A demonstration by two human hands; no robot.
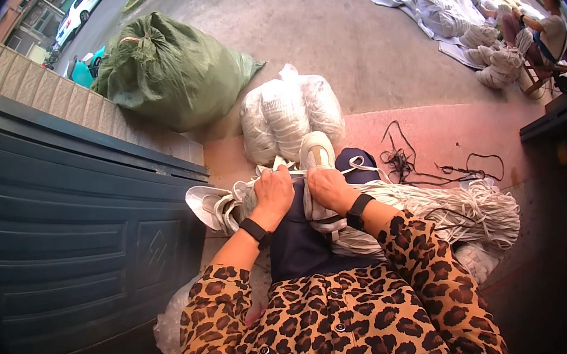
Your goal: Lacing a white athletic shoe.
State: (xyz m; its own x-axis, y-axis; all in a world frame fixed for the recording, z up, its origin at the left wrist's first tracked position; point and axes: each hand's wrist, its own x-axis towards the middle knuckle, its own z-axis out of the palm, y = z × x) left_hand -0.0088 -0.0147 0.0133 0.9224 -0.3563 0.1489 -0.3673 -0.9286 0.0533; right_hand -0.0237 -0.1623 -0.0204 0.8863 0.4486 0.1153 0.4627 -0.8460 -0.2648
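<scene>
A light beige and white sneaker (316, 150) lies across my lap, its toe pointing away from me. My left hand (274, 191) is closed beside its left edge, pinching a whitish shoelace (297, 172) that runs toward the shoe. Over the shoe's middle, my right hand (330, 190) is closed around the lace too; a loose end loops out past my right knee. My hands hide most of the eyelets. Left of my left hand are more pale sneakers (215, 205). A thick bundle of whitish shoelaces (443, 212) drapes over my right thigh.
Clear plastic bags of shoes (288, 116) stand ahead of my knees. Behind them is a big green sack (168, 74). Dark cords (405, 162) lie on the reddish floor. A dark blue door (71, 238) borders my left. A seated person (549, 20) works among shoe piles at far right.
</scene>
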